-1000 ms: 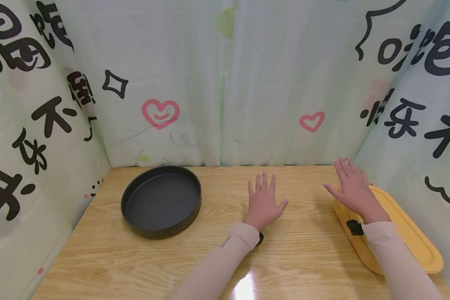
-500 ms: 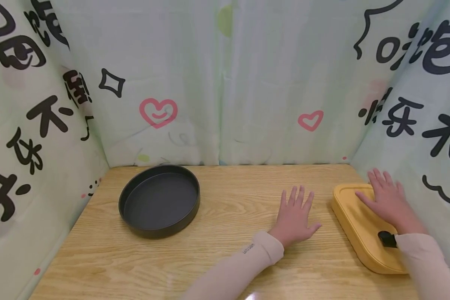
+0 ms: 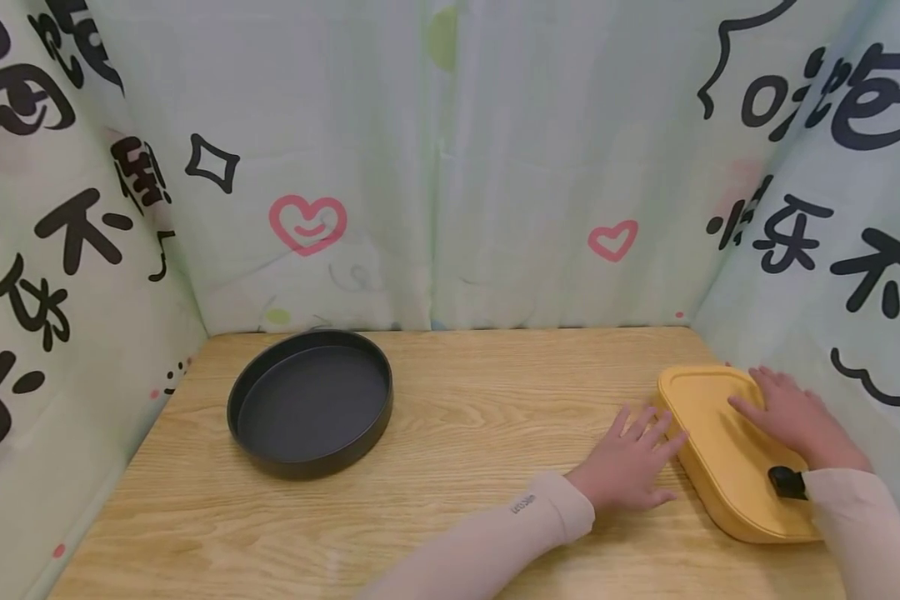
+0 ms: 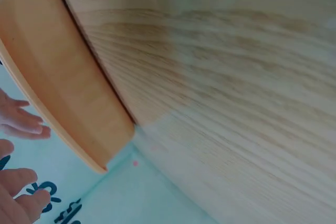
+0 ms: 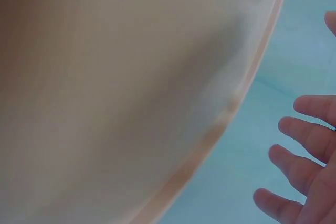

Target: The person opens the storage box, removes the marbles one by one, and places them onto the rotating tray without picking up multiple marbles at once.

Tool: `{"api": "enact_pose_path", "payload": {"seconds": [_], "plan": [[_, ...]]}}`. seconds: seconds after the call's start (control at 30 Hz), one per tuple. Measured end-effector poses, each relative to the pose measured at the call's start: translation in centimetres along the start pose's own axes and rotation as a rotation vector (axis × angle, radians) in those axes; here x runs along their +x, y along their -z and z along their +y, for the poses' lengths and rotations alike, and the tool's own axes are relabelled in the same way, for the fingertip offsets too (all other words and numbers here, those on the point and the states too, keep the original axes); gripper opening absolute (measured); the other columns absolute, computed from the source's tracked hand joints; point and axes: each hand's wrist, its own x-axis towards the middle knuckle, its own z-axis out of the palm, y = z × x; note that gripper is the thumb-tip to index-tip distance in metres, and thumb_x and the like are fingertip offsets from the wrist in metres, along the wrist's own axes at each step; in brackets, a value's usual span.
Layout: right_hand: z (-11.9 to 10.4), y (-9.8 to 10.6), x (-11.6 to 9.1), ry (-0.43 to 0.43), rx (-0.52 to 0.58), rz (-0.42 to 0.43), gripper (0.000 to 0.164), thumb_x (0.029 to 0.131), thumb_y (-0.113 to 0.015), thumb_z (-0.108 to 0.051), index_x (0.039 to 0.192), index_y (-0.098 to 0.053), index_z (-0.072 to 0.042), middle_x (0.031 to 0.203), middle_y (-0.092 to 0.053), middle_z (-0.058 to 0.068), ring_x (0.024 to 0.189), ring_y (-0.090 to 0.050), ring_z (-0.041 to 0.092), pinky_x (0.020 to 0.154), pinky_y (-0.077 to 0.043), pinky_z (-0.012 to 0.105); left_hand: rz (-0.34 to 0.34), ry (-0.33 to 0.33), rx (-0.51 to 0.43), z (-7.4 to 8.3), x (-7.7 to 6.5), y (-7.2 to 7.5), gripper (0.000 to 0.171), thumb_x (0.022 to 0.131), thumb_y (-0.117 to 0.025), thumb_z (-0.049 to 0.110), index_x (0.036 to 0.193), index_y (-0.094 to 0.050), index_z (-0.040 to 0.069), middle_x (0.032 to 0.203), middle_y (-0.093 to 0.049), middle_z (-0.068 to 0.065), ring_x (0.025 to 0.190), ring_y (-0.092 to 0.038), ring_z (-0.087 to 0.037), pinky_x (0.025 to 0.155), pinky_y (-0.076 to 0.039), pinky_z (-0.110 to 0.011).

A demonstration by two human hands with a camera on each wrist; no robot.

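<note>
A yellow rectangular lidded box (image 3: 720,450) with rounded corners lies on the right part of the wooden table. My left hand (image 3: 630,467) is spread beside its left wall, fingertips overlapping that edge in the head view. Over the right side of the lid hangs my right hand (image 3: 806,421), fingers extended and nothing held. In the left wrist view the box's side wall (image 4: 63,66) stands on the table, with my left fingers (image 4: 18,182) near its rim. The right wrist view has the lid (image 5: 131,87) close up and blurred, with my right fingers (image 5: 310,140) past its edge.
A round dark grey pan (image 3: 311,408) stands on the left part of the wooden table (image 3: 480,400). Pale curtains (image 3: 510,167) with black characters and pink hearts enclose the back and both sides. The right curtain comes close to the box.
My left hand has moved right, from mid-table to the box's left side. My right hand has moved right and lower over the lid. The box and pan have stayed in place.
</note>
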Motion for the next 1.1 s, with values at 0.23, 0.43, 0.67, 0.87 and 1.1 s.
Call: {"api": "enact_pose_path", "payload": {"seconds": [0.23, 0.43, 0.67, 0.87, 1.1], "plan": [[0.6, 0.3, -0.2, 0.026, -0.064, -0.071, 0.078, 0.095, -0.045, -0.043, 0.131, -0.029, 0.024, 0.129, -0.031, 0.047, 0.115, -0.033, 0.062, 0.092, -0.029, 0.069, -0.049, -0.077, -0.001, 1.4, 0.3, 0.2, 0.077, 0.089, -0.030, 0.068, 0.151, 0.001, 0.034, 0.159, 0.000, 0.007, 0.147, -0.005, -0.013, 0.118, -0.010, -0.035], [1.5, 0.0, -0.6, 0.065, -0.065, -0.096, 0.075, 0.093, -0.052, -0.037, 0.127, -0.032, 0.026, 0.125, -0.036, 0.048, 0.109, -0.043, 0.060, 0.090, -0.036, 0.064, -0.049, -0.111, 0.015, 2.0, 0.5, -0.1, 0.075, 0.089, -0.030, 0.068, 0.150, 0.000, 0.037, 0.159, -0.004, 0.010, 0.147, -0.007, -0.012, 0.118, -0.010, -0.035], [1.9, -0.9, -1.1, 0.063, -0.033, -0.149, 0.072, 0.092, -0.054, -0.037, 0.125, -0.037, 0.025, 0.123, -0.037, 0.050, 0.110, -0.043, 0.060, 0.089, -0.037, 0.062, -0.054, -0.118, 0.027, 2.4, 0.8, -0.4, 0.073, 0.088, -0.031, 0.069, 0.149, -0.003, 0.040, 0.158, -0.006, 0.011, 0.147, -0.008, -0.011, 0.118, -0.009, -0.037], [1.1, -0.9, -0.8, 0.082, -0.075, -0.139, 0.071, 0.087, -0.059, -0.039, 0.119, -0.045, 0.023, 0.120, -0.038, 0.051, 0.104, -0.049, 0.059, 0.086, -0.041, 0.062, -0.093, -0.112, 0.000, 2.7, 1.1, -0.5, 0.072, 0.088, -0.031, 0.069, 0.148, -0.002, 0.042, 0.158, -0.005, 0.013, 0.147, -0.005, -0.010, 0.118, -0.006, -0.037], [-0.3, -0.9, -0.4, 0.117, -0.063, -0.122, 0.073, 0.085, -0.062, -0.039, 0.119, -0.046, 0.023, 0.123, -0.037, 0.051, 0.105, -0.049, 0.059, 0.086, -0.041, 0.062, -0.096, -0.108, 0.013, 2.6, 0.9, -0.4, 0.071, 0.089, -0.030, 0.068, 0.148, 0.000, 0.043, 0.158, -0.005, 0.013, 0.147, -0.006, -0.008, 0.118, -0.005, -0.036]]}}
